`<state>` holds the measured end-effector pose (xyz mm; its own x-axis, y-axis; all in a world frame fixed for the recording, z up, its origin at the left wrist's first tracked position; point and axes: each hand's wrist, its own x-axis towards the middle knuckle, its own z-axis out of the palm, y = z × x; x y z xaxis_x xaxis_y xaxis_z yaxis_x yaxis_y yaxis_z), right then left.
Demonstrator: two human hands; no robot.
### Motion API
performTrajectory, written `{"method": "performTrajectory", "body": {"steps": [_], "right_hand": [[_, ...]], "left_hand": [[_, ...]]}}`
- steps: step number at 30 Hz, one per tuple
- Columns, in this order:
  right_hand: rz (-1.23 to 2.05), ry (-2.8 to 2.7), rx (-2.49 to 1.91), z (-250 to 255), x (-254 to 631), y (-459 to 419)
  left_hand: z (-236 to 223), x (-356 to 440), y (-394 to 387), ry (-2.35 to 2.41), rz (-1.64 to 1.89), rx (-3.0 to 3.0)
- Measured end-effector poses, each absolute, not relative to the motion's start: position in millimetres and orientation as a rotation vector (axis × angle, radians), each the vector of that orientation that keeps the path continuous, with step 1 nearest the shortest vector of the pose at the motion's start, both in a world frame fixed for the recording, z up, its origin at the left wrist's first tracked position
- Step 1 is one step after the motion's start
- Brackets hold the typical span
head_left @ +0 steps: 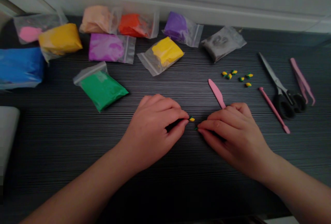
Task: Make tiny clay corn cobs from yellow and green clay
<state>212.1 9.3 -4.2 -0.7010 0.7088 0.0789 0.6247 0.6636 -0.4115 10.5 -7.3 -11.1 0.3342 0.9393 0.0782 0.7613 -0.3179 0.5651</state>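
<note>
Between thumb and forefinger, my left hand [157,129] pinches a tiny yellow clay piece [192,119] with a bit of green on it. Close by on the right, my right hand [232,136] has its thumb and forefinger pressed together on a small scrap of green clay [196,128]. Just beyond my right knuckles lies a pink plastic clay knife [216,92], its lower end hidden by the hand. Several small yellow-and-green clay pieces [241,79] lie loosely grouped farther back on the right.
Bags of coloured clay line the back, with a green bag [103,88] and yellow bag [168,52] nearest. At right lie scissors [280,89], a pink stick tool [274,110] and pink tweezers [302,79]. A pale object [7,138] stands at the left edge of the dark table.
</note>
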Motion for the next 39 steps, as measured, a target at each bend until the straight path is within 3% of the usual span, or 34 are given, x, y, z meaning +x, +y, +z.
{"method": "performTrajectory", "body": {"steps": [39], "right_hand": [[0.468, -2.564, -1.061, -10.2, 201.5, 9.1]], "left_hand": [[-12.1, 11.4, -7.2, 1.495, 0.549, 2.226]]}}
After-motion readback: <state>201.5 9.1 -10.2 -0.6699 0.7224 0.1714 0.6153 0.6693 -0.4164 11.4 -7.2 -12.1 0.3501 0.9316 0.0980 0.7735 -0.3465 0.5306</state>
